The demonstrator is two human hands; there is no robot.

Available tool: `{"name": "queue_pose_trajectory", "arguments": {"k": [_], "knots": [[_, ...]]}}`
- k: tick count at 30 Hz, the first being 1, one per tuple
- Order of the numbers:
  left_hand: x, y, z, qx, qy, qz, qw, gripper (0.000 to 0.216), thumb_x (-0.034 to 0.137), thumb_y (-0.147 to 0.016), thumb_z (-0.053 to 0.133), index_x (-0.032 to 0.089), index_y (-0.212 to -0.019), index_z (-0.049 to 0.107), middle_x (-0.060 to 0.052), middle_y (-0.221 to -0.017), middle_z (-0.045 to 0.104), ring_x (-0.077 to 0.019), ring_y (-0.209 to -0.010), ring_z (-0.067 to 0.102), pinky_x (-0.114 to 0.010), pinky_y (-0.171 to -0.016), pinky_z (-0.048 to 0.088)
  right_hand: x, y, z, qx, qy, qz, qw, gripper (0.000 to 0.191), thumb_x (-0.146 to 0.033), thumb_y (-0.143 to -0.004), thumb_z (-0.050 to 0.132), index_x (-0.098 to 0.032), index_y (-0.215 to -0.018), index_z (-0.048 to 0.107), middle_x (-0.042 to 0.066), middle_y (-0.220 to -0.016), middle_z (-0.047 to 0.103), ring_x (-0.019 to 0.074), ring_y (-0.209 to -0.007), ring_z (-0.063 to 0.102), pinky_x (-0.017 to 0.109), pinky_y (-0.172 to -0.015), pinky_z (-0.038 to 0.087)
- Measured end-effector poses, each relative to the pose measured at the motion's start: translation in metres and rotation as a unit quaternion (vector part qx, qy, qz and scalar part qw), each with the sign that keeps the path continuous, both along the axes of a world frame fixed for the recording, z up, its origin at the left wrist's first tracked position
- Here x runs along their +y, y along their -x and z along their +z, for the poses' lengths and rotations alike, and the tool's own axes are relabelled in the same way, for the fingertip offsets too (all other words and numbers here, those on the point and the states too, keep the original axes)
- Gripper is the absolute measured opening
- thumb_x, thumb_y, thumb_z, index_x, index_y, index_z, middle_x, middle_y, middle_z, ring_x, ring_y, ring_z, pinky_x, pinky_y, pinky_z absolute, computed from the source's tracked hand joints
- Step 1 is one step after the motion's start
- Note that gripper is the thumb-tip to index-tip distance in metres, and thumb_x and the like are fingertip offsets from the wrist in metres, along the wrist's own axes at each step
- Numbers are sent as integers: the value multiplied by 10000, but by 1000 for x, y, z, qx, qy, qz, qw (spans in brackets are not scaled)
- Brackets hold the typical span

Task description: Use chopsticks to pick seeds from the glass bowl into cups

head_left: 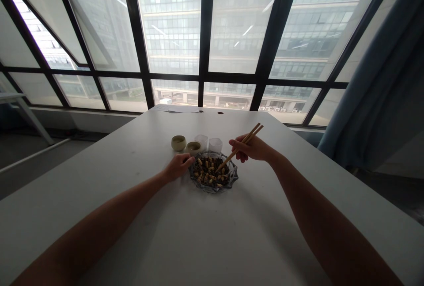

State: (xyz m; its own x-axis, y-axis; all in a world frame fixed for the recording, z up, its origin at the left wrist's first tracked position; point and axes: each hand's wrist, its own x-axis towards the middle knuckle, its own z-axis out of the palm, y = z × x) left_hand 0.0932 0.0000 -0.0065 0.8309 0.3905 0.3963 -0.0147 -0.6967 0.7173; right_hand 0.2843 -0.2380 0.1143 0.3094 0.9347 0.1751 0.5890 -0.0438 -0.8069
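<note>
A scalloped glass dish [212, 189] sits mid-table, full of dark bits mixed with pale tan pieces that look like peanuts [212, 170]. My right hand [251, 148] is closed around a pair of wooden chopsticks [228, 159], held slanting down to the left. Their tips reach into the mix near the dish's middle, and I cannot tell whether a piece is pinched between them. At the dish's left rim, my left hand [179, 167] has curled fingers, with its thumb against the edge. Behind the dish stand a greenish small cup [179, 143] and a browner one [194, 147].
Two clear plastic cups [215, 145] stand just behind the dish, beside the small cups. Papers [177, 109] lie at the white table's [149, 233] far edge, near two dark round holes. Beyond are black-framed windows, with a blue curtain [357, 87] at the right.
</note>
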Motion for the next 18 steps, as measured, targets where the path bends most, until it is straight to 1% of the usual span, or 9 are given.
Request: {"name": "queue_pose_trajectory", "arguments": {"k": [6, 9, 11, 14, 16, 18], "knots": [[1, 0, -1, 0, 0, 3, 1000, 472, 580, -842, 480, 201, -580, 372, 54, -555, 328, -96, -558, 318, -242, -542, 252, 0, -3, -2, 11, -6, -7, 1000, 635, -766, -782, 635, -136, -699, 667, 63, -526, 676, 135, -404, 621, 216, -387, 482], [1, 0, -1, -1, -1, 7, 1000, 479, 581, -851, 479, 200, -580, 375, 54, -550, 333, -97, -556, 326, -241, -540, 259, -1, -5, -1, 29, -17, -15, 999, 641, -774, -758, 652, -136, -690, 665, 64, -515, 674, 138, -394, 617, 218, -377, 475], [2, 0, -1, -15, 0, 33, 999, 473, 573, -867, 470, 199, -588, 395, 53, -551, 353, -100, -553, 342, -244, -545, 278, -2, -6, 0, 46, -26, -24, 998, 646, -781, -732, 671, -137, -679, 664, 63, -506, 671, 138, -386, 612, 216, -370, 469], [7, -2, -1, -57, -6, 105, 993, 394, 524, -884, 490, 196, -666, 476, 46, -581, 430, -111, -564, 405, -250, -565, 335, -4, -10, 1, 73, -34, -38, 996, 649, -786, -693, 701, -139, -660, 667, 63, -493, 664, 135, -373, 601, 216, -359, 462], [13, -6, -2, -85, -21, 138, 987, 297, 478, -860, 562, 191, -787, 540, 24, -685, 536, -117, -592, 463, -259, -599, 399, -5, -13, 0, 89, -40, -47, 994, 654, -790, -672, 715, -139, -649, 666, 64, -487, 659, 136, -368, 596, 219, -354, 461], [21, -10, -6, -103, -42, 159, 981, 284, 431, -810, 653, 185, -926, 570, -24, -875, 616, -128, -656, 530, -287, -666, 475, -5, -17, -2, 105, -56, -56, 991, 654, -791, -665, 722, -140, -641, 662, 64, -481, 653, 141, -366, 595, 225, -347, 454]]}}
